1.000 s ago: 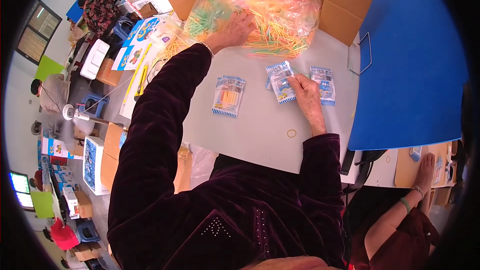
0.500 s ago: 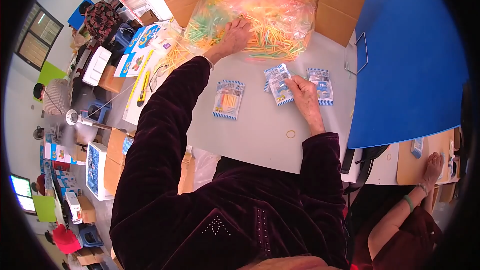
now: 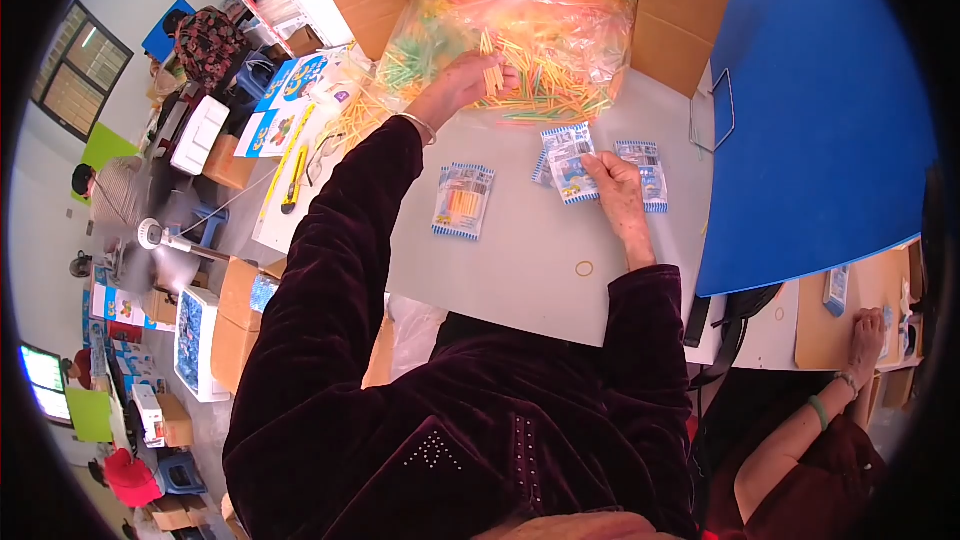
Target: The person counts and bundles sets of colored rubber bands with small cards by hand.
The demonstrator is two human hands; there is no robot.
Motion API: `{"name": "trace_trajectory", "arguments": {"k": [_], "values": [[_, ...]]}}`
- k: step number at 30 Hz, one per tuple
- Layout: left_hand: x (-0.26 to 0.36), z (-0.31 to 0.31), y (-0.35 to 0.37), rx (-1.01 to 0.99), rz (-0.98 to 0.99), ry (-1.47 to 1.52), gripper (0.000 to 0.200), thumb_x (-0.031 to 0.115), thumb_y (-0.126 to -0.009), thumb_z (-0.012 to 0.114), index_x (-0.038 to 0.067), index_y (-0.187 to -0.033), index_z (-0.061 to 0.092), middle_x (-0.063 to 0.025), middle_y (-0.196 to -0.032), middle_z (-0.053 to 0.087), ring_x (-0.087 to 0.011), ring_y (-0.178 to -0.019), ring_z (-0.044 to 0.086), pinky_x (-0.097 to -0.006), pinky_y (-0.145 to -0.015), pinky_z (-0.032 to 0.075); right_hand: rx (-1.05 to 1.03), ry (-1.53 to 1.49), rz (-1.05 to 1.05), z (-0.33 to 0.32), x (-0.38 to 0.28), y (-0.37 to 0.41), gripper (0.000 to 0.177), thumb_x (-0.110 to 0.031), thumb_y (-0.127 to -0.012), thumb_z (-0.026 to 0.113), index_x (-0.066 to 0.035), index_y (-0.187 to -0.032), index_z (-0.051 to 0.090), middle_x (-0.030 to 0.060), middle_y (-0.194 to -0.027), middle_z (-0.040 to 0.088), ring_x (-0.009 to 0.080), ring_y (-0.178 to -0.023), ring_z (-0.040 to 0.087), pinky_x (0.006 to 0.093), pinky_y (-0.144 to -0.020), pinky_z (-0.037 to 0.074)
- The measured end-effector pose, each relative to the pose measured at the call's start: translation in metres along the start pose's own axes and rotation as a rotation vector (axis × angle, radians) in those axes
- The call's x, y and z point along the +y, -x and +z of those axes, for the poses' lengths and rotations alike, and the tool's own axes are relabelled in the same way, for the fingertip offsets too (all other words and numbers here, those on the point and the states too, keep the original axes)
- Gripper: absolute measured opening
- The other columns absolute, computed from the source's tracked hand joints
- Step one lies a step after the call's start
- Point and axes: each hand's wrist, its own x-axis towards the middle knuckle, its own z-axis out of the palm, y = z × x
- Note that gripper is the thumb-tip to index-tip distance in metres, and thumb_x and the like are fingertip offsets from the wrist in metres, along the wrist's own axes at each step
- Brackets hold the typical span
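My left hand [image 3: 462, 82] is closed around a small bunch of thin coloured sticks [image 3: 491, 64], which stands up from the fingers. Just behind it, more sticks spill from the mouth of a large clear plastic bag [image 3: 540, 2] lying in an open carton [image 3: 682, 18]. Between thumb and fingers, my right hand [image 3: 620, 192] pinches a blue-and-white printed packet [image 3: 568, 162]. Another packet lies partly hidden under it. More packets [image 3: 648, 172] are to the right of that hand. A packet [image 3: 463, 202] with coloured sticks showing through its window lies at left on the grey table [image 3: 500, 275].
A rubber band [image 3: 584, 269] lies near the table's front. Loose sticks [image 3: 358, 124], glasses [image 3: 320, 156] and a yellow cutter [image 3: 294, 180] are at left. A blue panel [image 3: 820, 110] stands on the right, with a co-worker's arm [image 3: 795, 450] below it.
My left hand was lying on the sticks at the bag's mouth; now it holds a bunch raised upright. The packet in my right hand has turned more upright and shifted slightly right.
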Motion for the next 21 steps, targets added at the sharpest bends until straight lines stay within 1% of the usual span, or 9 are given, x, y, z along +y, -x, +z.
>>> {"name": "trace_trajectory", "arguments": {"k": [2, 5, 7, 8, 10, 14, 16, 19, 21], "values": [[-0.004, -0.001, -0.001, -0.015, -0.042, 0.019, 0.017, 0.016, -0.088, 0.05, 0.001, -0.097, 0.049, -0.0153, -0.085, 0.06, -0.0262, -0.075, 0.063, -0.0366, -0.065, 0.053, -0.004, -0.006, -0.01, 0.0, -0.001, 0.0, 0.021, -0.022, -0.087, 0.056, -0.003, -0.078, 0.062, -0.0073, -0.061, 0.048, 0.0007, -0.054, 0.039, 0.0186, -0.046, 0.032], [-0.009, 0.0, -0.002, -0.023, 0.026, -0.083, 0.018, 0.014, -0.089, 0.048, 0.0, -0.1, 0.046, -0.0151, -0.085, 0.06, -0.0246, -0.073, 0.063, -0.0341, -0.066, 0.053, -0.006, -0.03, -0.008, 0.0, -0.005, 0.002, 0.021, -0.022, -0.086, 0.057, -0.003, -0.077, 0.061, -0.0073, -0.061, 0.048, 0.0007, -0.054, 0.039, 0.0185, -0.046, 0.032], [-0.011, 0.004, -0.002, 0.036, 0.251, -0.447, 0.019, 0.012, -0.089, 0.045, -0.001, -0.102, 0.044, -0.0141, -0.084, 0.06, -0.0213, -0.072, 0.062, -0.0311, -0.065, 0.053, -0.006, -0.051, 0.005, 0.0, -0.005, 0.002, 0.022, -0.022, -0.086, 0.057, -0.003, -0.076, 0.061, -0.0073, -0.061, 0.048, 0.0007, -0.054, 0.039, 0.0185, -0.045, 0.032], [-0.01, 0.005, -0.002, 0.037, 0.25, -0.448, 0.019, 0.012, -0.089, 0.045, -0.001, -0.102, 0.044, -0.0141, -0.084, 0.06, -0.0213, -0.072, 0.062, -0.0311, -0.065, 0.053, -0.008, -0.05, -0.005, 0.0, -0.004, 0.001, 0.022, -0.022, -0.086, 0.057, -0.004, -0.075, 0.061, -0.0074, -0.061, 0.048, 0.0005, -0.053, 0.039, 0.0183, -0.045, 0.032], [-0.008, 0.007, -0.004, 0.088, 0.277, -0.645, 0.021, 0.011, -0.089, 0.042, -0.003, -0.105, 0.042, -0.0123, -0.083, 0.059, -0.0186, -0.072, 0.062, -0.0294, -0.066, 0.053, -0.007, -0.049, -0.014, 0.0, -0.004, 0.001, 0.022, -0.022, -0.086, 0.057, -0.004, -0.074, 0.06, -0.0074, -0.061, 0.048, 0.0003, -0.053, 0.038, 0.0182, -0.045, 0.031], [-0.014, 0.008, -0.005, 0.178, 0.349, -0.548, 0.024, 0.018, -0.091, 0.045, -0.004, -0.102, 0.047, -0.0132, -0.09, 0.06, -0.0215, -0.078, 0.063, -0.0288, -0.068, 0.051, -0.023, -0.103, 0.047, -0.001, -0.017, 0.005, 0.021, -0.023, -0.085, 0.058, -0.006, -0.073, 0.06, -0.0077, -0.062, 0.049, -0.0004, -0.053, 0.039, 0.0169, -0.046, 0.031], [-0.005, 0.016, 0.004, 0.146, 0.302, -0.343, 0.026, 0.019, -0.091, 0.046, -0.004, -0.104, 0.046, -0.0131, -0.09, 0.06, -0.022, -0.078, 0.063, -0.0281, -0.067, 0.051, -0.031, -0.134, 0.082, -0.001, -0.02, 0.006, 0.02, -0.024, -0.085, 0.058, -0.007, -0.074, 0.061, -0.0079, -0.062, 0.05, -0.0007, -0.053, 0.04, 0.0164, -0.046, 0.031], [0.002, 0.023, 0.01, 0.022, 0.328, -0.286, 0.027, 0.02, -0.091, 0.046, -0.003, -0.105, 0.045, -0.0137, -0.088, 0.06, -0.0223, -0.078, 0.063, -0.0282, -0.065, 0.051, -0.072, -0.24, 0.139, -0.001, -0.02, 0.005, 0.02, -0.026, -0.085, 0.058, -0.007, -0.079, 0.063, -0.0079, -0.065, 0.054, -0.0011, -0.053, 0.043, 0.0159, -0.046, 0.031], [0.004, 0.023, 0.012, 0.062, 0.309, -0.395, 0.026, 0.019, -0.091, 0.046, -0.003, -0.104, 0.046, -0.014, -0.087, 0.06, -0.0227, -0.078, 0.063, -0.029, -0.065, 0.052, -0.083, -0.31, 0.166, 0.001, -0.02, 0.005, 0.021, -0.027, -0.085, 0.058, -0.006, -0.084, 0.064, -0.0075, -0.067, 0.056, -0.0014, -0.054, 0.045, 0.0155, -0.047, 0.031]]}}
